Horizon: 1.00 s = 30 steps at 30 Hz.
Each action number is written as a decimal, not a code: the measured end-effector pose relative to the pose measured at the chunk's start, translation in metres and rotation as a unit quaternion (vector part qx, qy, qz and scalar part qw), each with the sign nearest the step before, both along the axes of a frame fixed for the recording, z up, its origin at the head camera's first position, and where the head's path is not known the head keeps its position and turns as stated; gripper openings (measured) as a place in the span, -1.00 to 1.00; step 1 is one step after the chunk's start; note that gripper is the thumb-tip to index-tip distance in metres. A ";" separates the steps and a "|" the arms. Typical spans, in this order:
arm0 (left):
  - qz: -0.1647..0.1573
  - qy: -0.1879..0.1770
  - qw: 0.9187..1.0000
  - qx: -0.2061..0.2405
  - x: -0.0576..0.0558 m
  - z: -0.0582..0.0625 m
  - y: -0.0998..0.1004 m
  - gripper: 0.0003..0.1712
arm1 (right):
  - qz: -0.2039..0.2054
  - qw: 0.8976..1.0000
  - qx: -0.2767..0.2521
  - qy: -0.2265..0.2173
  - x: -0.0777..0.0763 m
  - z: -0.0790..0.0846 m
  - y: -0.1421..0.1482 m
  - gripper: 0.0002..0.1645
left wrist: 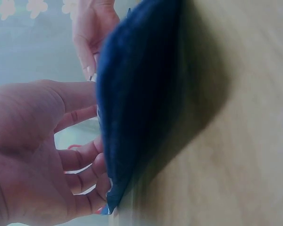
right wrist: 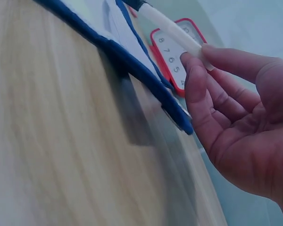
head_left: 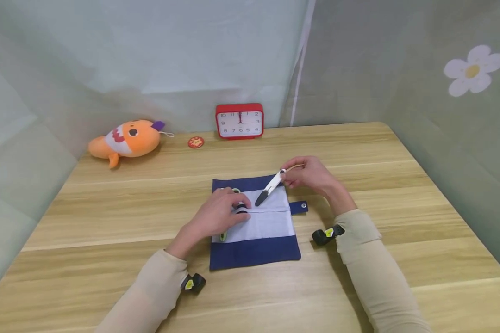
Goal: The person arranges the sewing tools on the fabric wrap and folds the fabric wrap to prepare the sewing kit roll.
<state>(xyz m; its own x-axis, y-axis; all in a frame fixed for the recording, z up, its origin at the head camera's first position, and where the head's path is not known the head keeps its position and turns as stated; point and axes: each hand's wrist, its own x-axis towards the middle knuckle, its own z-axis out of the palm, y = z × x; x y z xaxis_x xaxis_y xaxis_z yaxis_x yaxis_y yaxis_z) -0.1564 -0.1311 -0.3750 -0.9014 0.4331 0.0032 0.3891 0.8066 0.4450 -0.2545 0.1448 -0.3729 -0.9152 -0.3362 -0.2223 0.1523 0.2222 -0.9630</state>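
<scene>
A navy cloth pouch [head_left: 254, 252] lies unfolded on the table, its pale lining [head_left: 271, 224] facing up. My left hand [head_left: 221, 212] rests over its left part, fingers spread and touching the cloth, with a small black thing [head_left: 242, 208] between thumb and forefinger. Bits of a lime-green item [head_left: 223, 237] show from beneath that hand; the rest is covered. Above the pouch's upper right, my right hand [head_left: 306, 175] pinches the end of a slim white tool [head_left: 275, 182] with a dark tip. The tool slants down-left toward the lining; its exact kind is unclear.
At the back stand a red clock [head_left: 239, 121] and an orange plush toy [head_left: 127, 138], with a small red disc [head_left: 196, 142] between them. A snap tab [head_left: 298, 207] sticks out from the pouch's right side. Curtains hang behind the wooden table [head_left: 108, 217].
</scene>
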 end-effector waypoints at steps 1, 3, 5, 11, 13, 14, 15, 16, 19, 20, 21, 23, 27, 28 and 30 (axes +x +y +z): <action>0.000 0.000 1.000 0.000 0.000 0.000 0.000 -0.80 | 0.002 1.000 0.007 -0.002 0.000 0.000 -0.001 -0.60; 0.002 -0.002 1.000 0.000 0.000 0.000 0.001 -0.80 | 0.007 1.000 0.024 -0.002 -0.001 0.001 -0.004 -0.62; 0.002 -0.003 1.000 -0.001 0.000 0.000 0.001 -0.80 | 0.011 0.999 0.039 -0.002 -0.001 0.001 -0.007 -0.63; 0.001 -0.006 1.000 -0.005 0.001 0.002 0.002 -0.81 | 0.026 0.997 0.077 0.006 -0.002 0.002 -0.015 -0.63; 0.003 -0.007 1.000 -0.007 0.001 0.002 0.002 -0.81 | 0.030 0.996 0.088 0.009 -0.003 0.002 -0.018 -0.64; 0.004 -0.008 1.000 -0.008 0.001 0.002 0.002 -0.81 | 0.032 0.995 0.095 0.011 -0.003 0.002 -0.019 -0.64; 0.006 -0.009 1.000 -0.009 0.001 0.002 0.003 -0.81 | 0.034 0.994 0.102 0.011 -0.003 0.003 -0.020 -0.65; 0.007 -0.010 1.000 -0.010 0.001 0.002 0.003 -0.81 | 0.036 0.993 0.109 0.011 -0.003 0.003 -0.021 -0.66; 0.009 -0.012 1.000 -0.013 0.001 0.002 0.003 -0.81 | 0.045 0.991 0.129 0.011 -0.004 0.005 -0.024 -0.68; 0.010 -0.013 1.000 -0.012 0.001 0.001 0.003 -0.80 | 0.051 0.989 0.136 0.012 -0.003 0.005 -0.024 -0.68; 0.010 -0.013 1.000 -0.013 0.001 0.001 0.003 -0.80 | 0.056 0.989 0.138 0.011 -0.004 0.006 -0.025 -0.67; 0.008 -0.010 1.000 -0.013 0.001 0.000 0.004 -0.80 | 0.069 0.987 0.144 0.017 -0.005 0.005 -0.026 -0.67; 0.004 -0.006 1.000 -0.014 0.002 0.001 0.004 -0.80 | 0.094 0.985 0.143 0.024 -0.008 0.004 -0.029 -0.64; 0.003 -0.005 1.000 -0.014 0.002 0.001 0.004 -0.80 | 0.099 0.984 0.143 0.024 -0.009 0.004 -0.030 -0.64; 0.002 -0.004 1.000 -0.013 0.002 0.002 0.004 -0.80 | 0.103 0.984 0.142 0.021 -0.009 0.005 -0.032 -0.64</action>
